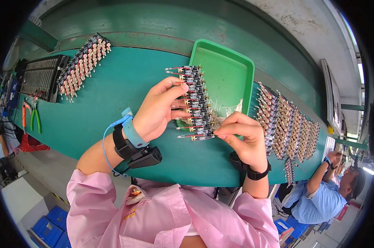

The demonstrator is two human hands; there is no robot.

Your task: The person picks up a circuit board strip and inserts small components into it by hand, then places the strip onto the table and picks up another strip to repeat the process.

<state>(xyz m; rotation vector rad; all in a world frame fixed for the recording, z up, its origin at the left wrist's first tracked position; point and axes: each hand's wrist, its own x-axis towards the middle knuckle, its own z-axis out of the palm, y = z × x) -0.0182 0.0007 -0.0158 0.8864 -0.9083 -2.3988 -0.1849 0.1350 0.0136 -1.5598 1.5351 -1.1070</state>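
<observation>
A panel of small black circuit boards (196,101), with red wires and clear-tipped parts sticking out on its left side, is held up over the table. My left hand (158,105) grips it by the left edge, thumb on top and fingers partly behind it. At the panel's lower right corner, my right hand (242,136) has thumb and forefinger pinched together; whatever is between them is too small to make out. Behind the panel lies a green tray (224,74), with a heap of thin pale pieces (234,108) at its near end.
Several similar panels with round pale parts (284,124) stand in rows at the right. Another group (86,66) stands at the back left beside a black slotted rack (40,78). Green-handled pliers (35,120) lie at the left edge. A person in blue (323,198) sits at the right.
</observation>
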